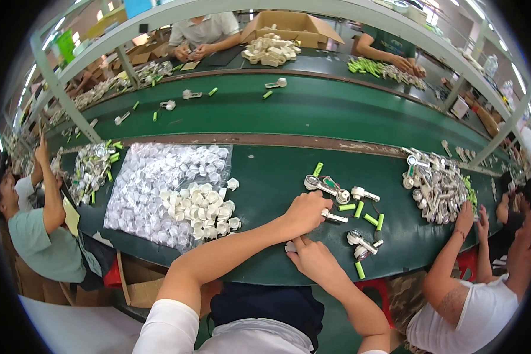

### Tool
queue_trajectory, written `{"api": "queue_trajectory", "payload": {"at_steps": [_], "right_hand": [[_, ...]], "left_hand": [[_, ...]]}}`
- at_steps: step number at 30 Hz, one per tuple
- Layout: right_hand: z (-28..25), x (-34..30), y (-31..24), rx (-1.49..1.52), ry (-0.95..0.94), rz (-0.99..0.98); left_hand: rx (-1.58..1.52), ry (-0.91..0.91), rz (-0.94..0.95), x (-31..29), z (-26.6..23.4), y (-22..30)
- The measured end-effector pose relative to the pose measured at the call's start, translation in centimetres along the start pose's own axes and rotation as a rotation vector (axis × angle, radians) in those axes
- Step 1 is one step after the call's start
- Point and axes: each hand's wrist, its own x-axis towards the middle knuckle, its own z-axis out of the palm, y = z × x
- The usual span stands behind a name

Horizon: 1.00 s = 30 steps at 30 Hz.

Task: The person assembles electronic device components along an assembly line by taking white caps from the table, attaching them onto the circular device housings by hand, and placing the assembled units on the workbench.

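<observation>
My left hand (305, 211) reaches across the green work surface, its fingers closed around the end of a small white and silver handled device (335, 217). Closer to the front edge, my right hand (315, 258) pinches a small white plastic cap (290, 247), partly hidden by the fingers. Beyond the left hand lie more white devices with round ends (330, 190), among loose green cylindrical cells (346, 207). Another device (361, 243) rests to the right, near a green cell (360, 270). To the left, loose white caps (200, 209) lie on a clear plastic bag (138, 189) full of them.
A heap of white devices (436, 189) lies at the right, beside a co-worker's hands (473, 221). Another person (47, 230) sits at the left. Past a brown ledge (277, 141), a green conveyor belt (330, 109) carries scattered devices and cells. An open cardboard box (292, 26) stands behind.
</observation>
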Motion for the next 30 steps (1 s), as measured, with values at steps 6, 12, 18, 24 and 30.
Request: {"api": "queue_trajectory", "payload": {"at_steps": [6,12,18,24,30], "right_hand": [[-1.7,0.1,-0.1,-0.070,-0.078,-0.229],[-6.5,-1.0,-0.6,0.853,-0.259,-0.152],[-6.5,2.1,-2.9,0.777,0.420,-0.090],[-5.8,6.4,-5.9,0.495,0.597,-0.351],[-4.4,6.5,-6.2,0.349,0.655,-0.390]], "left_hand": [[-1.122,0.149,-0.110,-5.1,-5.3,-2.4],[-1.435,0.430,-0.004,-9.4,-7.1,-1.0],[-1.346,0.599,0.053,-11.8,-7.2,-2.9],[-1.356,0.555,0.047,-12.7,-7.7,-0.8],[-1.243,0.516,0.061,-13.9,-8.0,0.4]]}}
